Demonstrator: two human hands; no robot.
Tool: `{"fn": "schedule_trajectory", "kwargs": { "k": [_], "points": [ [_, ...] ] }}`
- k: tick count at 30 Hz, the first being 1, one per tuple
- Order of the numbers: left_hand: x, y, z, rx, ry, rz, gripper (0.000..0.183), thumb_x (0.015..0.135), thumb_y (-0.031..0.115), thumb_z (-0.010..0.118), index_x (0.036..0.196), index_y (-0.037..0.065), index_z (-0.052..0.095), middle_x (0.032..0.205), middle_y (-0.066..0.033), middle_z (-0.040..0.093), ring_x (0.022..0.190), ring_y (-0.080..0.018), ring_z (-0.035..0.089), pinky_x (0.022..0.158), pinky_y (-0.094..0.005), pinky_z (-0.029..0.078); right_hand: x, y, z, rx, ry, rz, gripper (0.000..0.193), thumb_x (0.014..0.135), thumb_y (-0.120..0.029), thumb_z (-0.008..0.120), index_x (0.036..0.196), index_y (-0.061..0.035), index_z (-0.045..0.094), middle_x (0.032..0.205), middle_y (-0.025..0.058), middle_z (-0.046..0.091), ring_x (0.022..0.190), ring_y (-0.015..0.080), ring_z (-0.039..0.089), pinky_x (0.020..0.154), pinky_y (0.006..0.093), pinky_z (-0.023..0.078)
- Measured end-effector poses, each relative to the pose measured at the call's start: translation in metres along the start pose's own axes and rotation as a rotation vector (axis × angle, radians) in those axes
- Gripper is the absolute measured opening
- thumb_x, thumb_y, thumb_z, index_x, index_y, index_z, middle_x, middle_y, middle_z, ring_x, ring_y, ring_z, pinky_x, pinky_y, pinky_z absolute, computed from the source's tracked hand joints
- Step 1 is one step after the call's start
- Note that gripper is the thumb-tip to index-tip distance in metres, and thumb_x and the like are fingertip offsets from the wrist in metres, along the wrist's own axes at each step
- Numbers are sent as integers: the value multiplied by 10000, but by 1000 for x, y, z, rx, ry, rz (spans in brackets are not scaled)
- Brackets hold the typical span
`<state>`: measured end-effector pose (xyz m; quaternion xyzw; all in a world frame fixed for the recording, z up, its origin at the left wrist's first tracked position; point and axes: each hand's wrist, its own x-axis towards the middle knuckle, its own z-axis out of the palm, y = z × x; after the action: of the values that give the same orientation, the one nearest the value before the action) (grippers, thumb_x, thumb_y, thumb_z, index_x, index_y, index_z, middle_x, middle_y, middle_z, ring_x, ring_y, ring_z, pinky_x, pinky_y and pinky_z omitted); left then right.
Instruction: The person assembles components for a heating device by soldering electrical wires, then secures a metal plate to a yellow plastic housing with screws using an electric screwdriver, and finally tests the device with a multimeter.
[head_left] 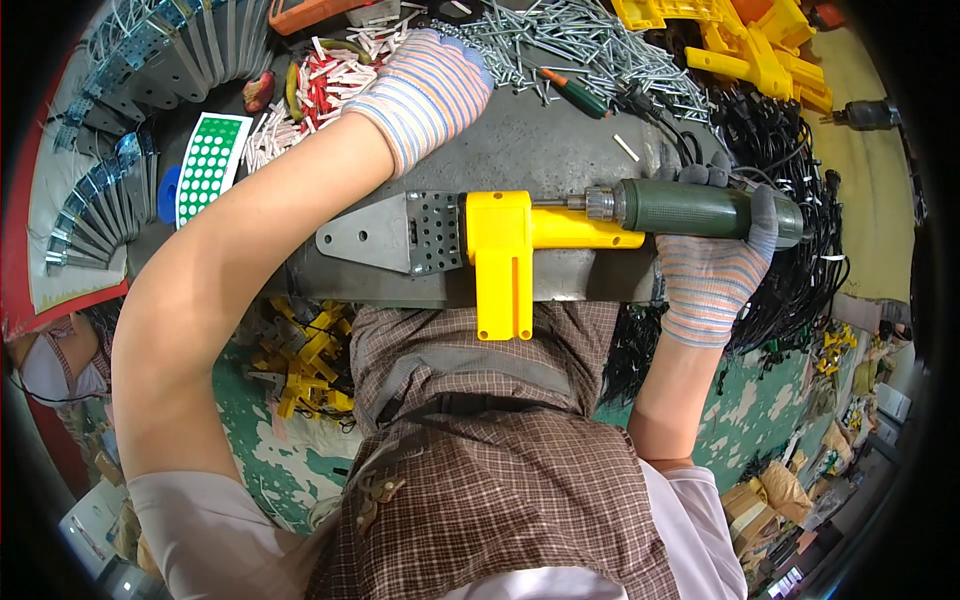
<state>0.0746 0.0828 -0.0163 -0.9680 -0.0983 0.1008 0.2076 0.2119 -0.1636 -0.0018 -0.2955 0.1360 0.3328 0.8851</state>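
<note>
In my gloved right hand [714, 275] is a green cylindrical electric screwdriver [685, 208], lying level with its bit pointing left. The bit meets a yellow plastic housing [503, 265] that lies at the bench's near edge, one leg jutting over it. A tapered grey metal plate [372, 236] with a perforated section adjoins the housing's left side. My gloved left hand [425, 98] reaches to the back of the bench, between a heap of small white and red pieces [325, 85] and a pile of long screws [590, 45]. Its fingertips are curled down and mostly hidden.
A green-handled screwdriver [578, 93] lies by the screws. Black cables [790, 150] heap at the right, yellow housings [755, 50] behind them. Stacked metal plates [110, 195] and a green dotted sticker sheet [212, 165] are at the left. More yellow parts [310, 360] sit below the bench.
</note>
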Motion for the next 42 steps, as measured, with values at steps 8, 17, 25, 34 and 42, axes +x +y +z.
{"fn": "schedule_trajectory", "kwargs": {
  "k": [8,17,25,34,42],
  "points": [
    [11,-5,-12,-109,-124,-66,158,773,58,610,893,5,698,898,-186,696,894,-335,682,799,-427,553,-4,1,0,11,4,1,476,740,-280,784,1082,-26,570,1011,109,616,928,280,582,985,512,431],
    [-94,53,-2,-1076,503,-542,174,789,115,700,948,68,646,892,-128,641,885,-316,612,786,-417,487,0,4,0,6,31,-59,509,769,-292,771,1143,-15,566,990,103,625,927,280,577,1013,531,407],
    [-127,108,11,-933,771,-713,152,807,126,735,928,57,673,1011,-135,614,1033,-329,578,908,-439,461,6,-3,-5,-15,-210,11,580,824,-294,716,1214,85,515,887,128,638,866,283,610,1018,516,413],
    [-128,103,17,-937,766,-575,160,790,97,730,927,56,659,969,-125,620,980,-344,592,906,-451,465,-1,0,-1,-23,-107,-55,493,820,-263,703,1137,82,550,894,155,646,850,313,624,1034,551,394],
    [-124,104,20,-915,823,-554,170,773,147,733,909,88,650,929,-85,612,905,-324,607,900,-491,464,6,-1,-12,7,-257,-55,265,783,-169,687,945,12,580,807,119,588,817,279,582,970,502,429]
  ]
}}
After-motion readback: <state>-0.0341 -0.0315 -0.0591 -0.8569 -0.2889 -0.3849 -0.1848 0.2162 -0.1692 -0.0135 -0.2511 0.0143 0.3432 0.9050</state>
